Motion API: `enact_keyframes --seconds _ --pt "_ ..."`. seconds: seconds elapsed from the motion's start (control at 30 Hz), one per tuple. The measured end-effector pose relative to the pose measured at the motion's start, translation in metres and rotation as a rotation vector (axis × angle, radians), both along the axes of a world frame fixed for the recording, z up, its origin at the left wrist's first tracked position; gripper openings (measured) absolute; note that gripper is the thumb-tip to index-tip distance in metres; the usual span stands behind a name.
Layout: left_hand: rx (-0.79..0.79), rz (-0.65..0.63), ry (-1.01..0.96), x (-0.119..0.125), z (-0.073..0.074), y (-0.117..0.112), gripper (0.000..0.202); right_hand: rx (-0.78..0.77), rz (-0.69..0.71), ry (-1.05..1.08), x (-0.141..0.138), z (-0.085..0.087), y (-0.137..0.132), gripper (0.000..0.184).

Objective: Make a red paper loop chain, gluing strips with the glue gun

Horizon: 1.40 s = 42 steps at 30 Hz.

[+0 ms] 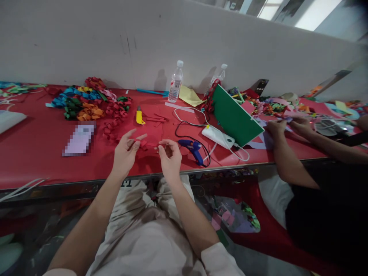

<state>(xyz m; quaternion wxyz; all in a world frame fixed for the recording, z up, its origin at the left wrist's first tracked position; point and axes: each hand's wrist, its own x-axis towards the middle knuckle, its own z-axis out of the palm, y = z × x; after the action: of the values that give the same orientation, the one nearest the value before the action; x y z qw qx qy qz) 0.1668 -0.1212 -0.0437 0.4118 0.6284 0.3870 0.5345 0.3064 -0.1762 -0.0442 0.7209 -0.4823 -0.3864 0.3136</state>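
Observation:
My left hand (125,153) is held over the front of the red table, its fingers stretched and apart, the thumb close to a thin red strip (149,144). Facing it, my right hand (171,159) has thumb and fingertips drawn together at the strip's other end. Red on red makes the strip's edges hard to make out. Beyond my hands lie a yellow utility knife (139,116) and several red paper strips (155,119). A blue hot glue gun (193,148) rests just right of my right hand.
A phone (80,138) and colourful curled-paper pieces (89,103) lie left. A water bottle (175,82) stands behind. To the right are a white power bank (218,137) with cables and a tilted green board (234,115). A co-worker's hands (277,126) work farther right.

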Motion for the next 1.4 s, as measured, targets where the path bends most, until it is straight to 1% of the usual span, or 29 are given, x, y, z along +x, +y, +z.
enact_keyframes --seconds 0.1,0.2,0.3,0.4,0.47,0.5,0.6,0.63,0.7,0.77,0.8,0.87,0.93,1.0,1.03,1.07,1.13,1.17,1.2,1.23,1.3,1.33,1.37,1.4 --pt "0.000 -0.014 -0.011 0.000 -0.001 -0.003 0.042 -0.007 0.057 0.174 -0.005 -0.001 0.005 0.031" --pt "0.061 -0.006 0.069 0.002 -0.003 -0.008 0.036 -0.057 0.136 0.245 -0.008 -0.002 0.009 0.034" --pt "0.132 0.020 0.094 0.003 -0.004 -0.011 0.034 -0.086 0.131 0.170 -0.007 -0.003 0.013 0.034" --pt "0.316 0.048 0.159 -0.002 -0.001 -0.009 0.019 -0.114 0.143 0.025 -0.002 -0.008 0.020 0.033" --pt "0.450 0.044 0.241 -0.007 0.003 -0.005 0.012 -0.137 0.186 -0.068 0.002 -0.011 0.027 0.031" --pt "0.483 0.032 0.270 -0.009 0.005 -0.003 0.011 -0.143 0.211 -0.104 0.004 -0.013 0.030 0.031" --pt "0.453 -0.016 0.310 -0.012 0.008 0.002 0.010 -0.156 0.257 -0.202 0.010 -0.013 0.040 0.029" --pt "0.423 -0.022 0.332 -0.013 0.008 0.004 0.011 -0.157 0.248 -0.243 0.011 -0.011 0.042 0.028" --pt "0.351 -0.048 0.404 -0.013 0.008 0.004 0.013 -0.147 0.179 -0.345 0.014 -0.004 0.044 0.025" --pt "0.295 -0.075 0.477 -0.012 0.007 0.004 0.014 -0.121 0.097 -0.443 0.016 0.004 0.043 0.027" --pt "0.285 -0.075 0.501 -0.012 0.007 0.003 0.014 -0.107 0.083 -0.482 0.016 0.009 0.041 0.029" --pt "0.300 -0.053 0.529 -0.012 0.008 0.001 0.015 -0.084 0.100 -0.533 0.017 0.015 0.038 0.030" --pt "0.330 -0.031 0.530 -0.011 0.009 -0.001 0.017 -0.074 0.125 -0.573 0.017 0.017 0.036 0.029" --pt "0.351 -0.042 0.521 -0.010 0.010 -0.001 0.014 -0.101 0.081 -0.622 0.017 0.016 0.037 0.027" --pt "0.355 -0.043 0.516 -0.010 0.010 -0.001 0.007 -0.121 0.041 -0.644 0.018 0.015 0.037 0.026" --pt "0.349 -0.037 0.513 -0.010 0.010 -0.001 0.012 -0.132 -0.003 -0.667 0.019 0.014 0.038 0.025" --pt "0.317 -0.002 0.510 -0.009 0.008 0.000 0.043 -0.102 -0.098 -0.723 0.020 0.015 0.037 0.024" --pt "0.299 0.021 0.506 -0.009 0.006 0.000 0.051 -0.062 -0.145 -0.759 0.021 0.017 0.035 0.023" --pt "0.287 0.043 0.500 -0.008 0.005 0.000 0.054 -0.018 -0.192 -0.796 0.022 0.019 0.032 0.023" --pt "0.285 0.061 0.492 -0.007 0.005 0.000 0.051 0.024 -0.236 -0.822 0.022 0.023 0.029 0.024" --pt "0.302 0.069 0.455 -0.005 0.005 -0.002 0.043 0.072 -0.305 -0.799 0.023 0.032 0.022 0.025" --pt "0.317 0.059 0.425 -0.005 0.007 -0.003 0.043 0.068 -0.305 -0.741 0.023 0.037 0.019 0.025" --pt "0.339 0.046 0.389 -0.005 0.009 -0.005 0.043 0.049 -0.267 -0.655 0.023 0.041 0.017 0.025" --pt "0.371 0.029 0.356 -0.005 0.011 -0.006 0.041 0.021 -0.193 -0.549 0.023 0.045 0.017 0.026"
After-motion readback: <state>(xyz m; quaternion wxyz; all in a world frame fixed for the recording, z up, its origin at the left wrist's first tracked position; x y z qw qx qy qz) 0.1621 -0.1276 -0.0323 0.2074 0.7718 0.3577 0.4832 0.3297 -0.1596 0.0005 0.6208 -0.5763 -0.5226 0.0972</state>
